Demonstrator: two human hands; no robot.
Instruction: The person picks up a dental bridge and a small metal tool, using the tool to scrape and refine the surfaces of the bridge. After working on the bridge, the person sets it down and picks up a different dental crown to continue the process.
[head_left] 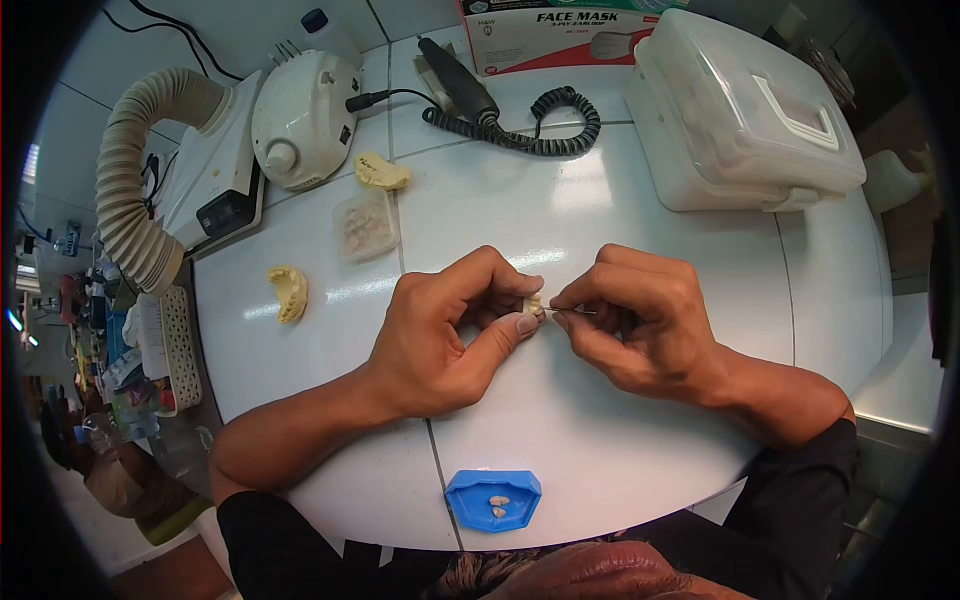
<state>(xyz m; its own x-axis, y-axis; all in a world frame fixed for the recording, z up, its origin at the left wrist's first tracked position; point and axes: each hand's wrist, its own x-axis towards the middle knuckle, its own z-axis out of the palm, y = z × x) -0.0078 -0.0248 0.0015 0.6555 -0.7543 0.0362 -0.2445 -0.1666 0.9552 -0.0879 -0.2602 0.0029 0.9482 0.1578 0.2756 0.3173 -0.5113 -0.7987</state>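
Observation:
Between its thumb and fingertips, my left hand point(440, 330) pinches a small cream-coloured dental model piece point(533, 302) with tooth shapes. My right hand point(645, 315) is closed on a thin metal dental instrument point(572, 311), whose tip reaches the model piece; part of the instrument is hidden by the fingers. Close to the table's front edge sits a blue tray point(462, 492) holding a few small tooth-coloured pieces point(499, 501). Two yellow plaster dental casts lie to the left, one at the table's side point(289, 294) and another cast point(381, 172) farther back.
A clear plastic box point(366, 227) with small pieces stands by the rear cast. Behind are a white control unit point(302, 118), a black handpiece point(457, 80) with coiled cord, and a face mask box point(560, 40). A ribbed hose point(130, 170) arches at left; a lidded case point(740, 110) stands right.

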